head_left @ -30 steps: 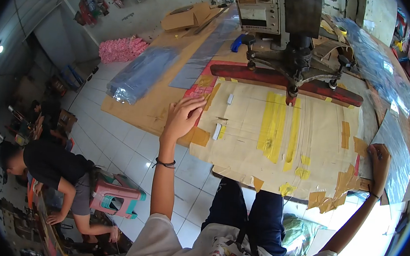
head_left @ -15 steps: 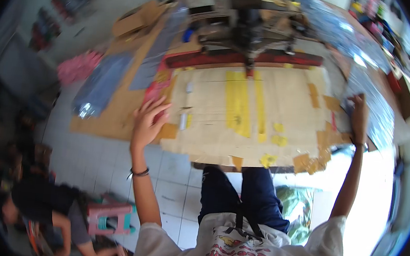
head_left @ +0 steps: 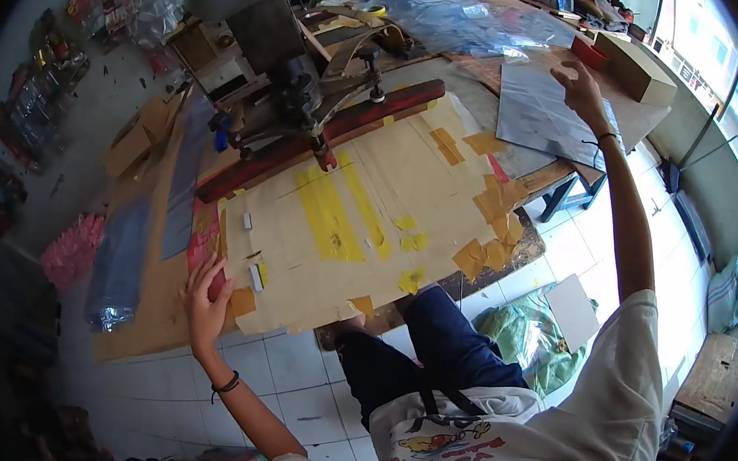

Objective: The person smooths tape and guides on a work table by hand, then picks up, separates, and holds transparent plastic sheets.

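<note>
A beige board (head_left: 299,224) patched with yellow and brown tape lies in front of me under a press-like machine (head_left: 298,93) with a long red bar (head_left: 361,120). At the board's left edge is my left hand (head_left: 206,308), fingers apart, beside a red-pink strip (head_left: 202,229); a small reddish patch shows between thumb and fingers. My right hand (head_left: 584,96) is held out at the far right, over or near a stack of clear plastic sheets (head_left: 533,113). Its fingers are bent and apart, and I see nothing held in them.
Bluish plastic (head_left: 120,266) lies on brown cardboard (head_left: 151,317) at the left, near a pink bundle (head_left: 73,249). More clear plastic (head_left: 466,24) covers the back. A cardboard box (head_left: 636,69) stands at the right. On the floor is a green sack (head_left: 510,326).
My view has turned to the right, and the board appears tilted. The right hand has lifted from the plastic sheets' edge, fingers now apart. My left hand stays by the board's left edge.
</note>
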`<state>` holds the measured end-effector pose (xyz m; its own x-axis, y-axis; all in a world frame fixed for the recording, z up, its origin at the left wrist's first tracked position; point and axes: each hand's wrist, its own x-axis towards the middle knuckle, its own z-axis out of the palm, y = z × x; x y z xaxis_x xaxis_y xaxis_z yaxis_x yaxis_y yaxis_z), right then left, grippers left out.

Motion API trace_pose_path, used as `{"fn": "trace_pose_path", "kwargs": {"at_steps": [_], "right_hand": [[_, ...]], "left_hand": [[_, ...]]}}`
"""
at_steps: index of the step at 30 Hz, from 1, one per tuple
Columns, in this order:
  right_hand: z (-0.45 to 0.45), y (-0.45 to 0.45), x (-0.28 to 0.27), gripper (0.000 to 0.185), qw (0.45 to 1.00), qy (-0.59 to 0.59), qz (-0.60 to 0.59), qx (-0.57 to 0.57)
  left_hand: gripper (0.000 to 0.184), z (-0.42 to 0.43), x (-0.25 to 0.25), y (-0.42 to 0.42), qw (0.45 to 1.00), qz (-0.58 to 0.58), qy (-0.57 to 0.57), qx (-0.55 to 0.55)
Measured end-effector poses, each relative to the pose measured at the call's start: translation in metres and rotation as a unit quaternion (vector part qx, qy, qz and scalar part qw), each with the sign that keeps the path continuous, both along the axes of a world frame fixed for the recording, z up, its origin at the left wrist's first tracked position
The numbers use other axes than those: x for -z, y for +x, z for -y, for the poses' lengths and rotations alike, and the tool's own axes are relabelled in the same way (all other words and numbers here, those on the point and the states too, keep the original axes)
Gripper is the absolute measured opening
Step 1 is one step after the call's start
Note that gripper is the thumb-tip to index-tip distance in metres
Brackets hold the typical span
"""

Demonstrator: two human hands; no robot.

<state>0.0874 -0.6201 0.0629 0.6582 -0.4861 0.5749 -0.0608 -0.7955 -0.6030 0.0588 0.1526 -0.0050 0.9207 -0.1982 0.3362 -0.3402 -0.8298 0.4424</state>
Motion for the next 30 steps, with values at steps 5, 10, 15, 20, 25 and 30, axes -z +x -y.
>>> {"fn": "trace_pose_path", "kwargs": {"at_steps": [5,10,15,20,25,30], "right_hand": [[0.095,-0.035,-0.023,0.040,0.990,0.045,-0.133,-0.009],[0.121,-0.068,-0.015,0.038,0.978,0.195,0.026,0.067],[0.166,-0.114,0.005,0.048,0.952,0.268,0.125,0.074],[0.310,-0.210,0.089,0.049,0.935,0.285,0.190,0.088],[0.364,-0.290,0.082,0.048,0.914,0.305,0.209,0.166],[0.403,-0.326,0.012,0.043,0.929,0.019,0.290,0.228]], "left_hand": [[0.044,0.002,0.001,-0.001,1.000,0.003,0.018,-0.012],[0.045,-0.003,0.004,0.001,1.000,0.010,0.014,0.002],[0.044,-0.002,0.002,0.001,1.000,0.002,0.015,0.001],[0.042,-0.003,0.005,0.002,1.000,0.000,-0.012,0.005],[0.041,-0.003,0.005,0.003,1.000,-0.004,-0.008,-0.007],[0.040,-0.004,0.010,0.007,1.000,0.014,-0.021,0.006]]}}
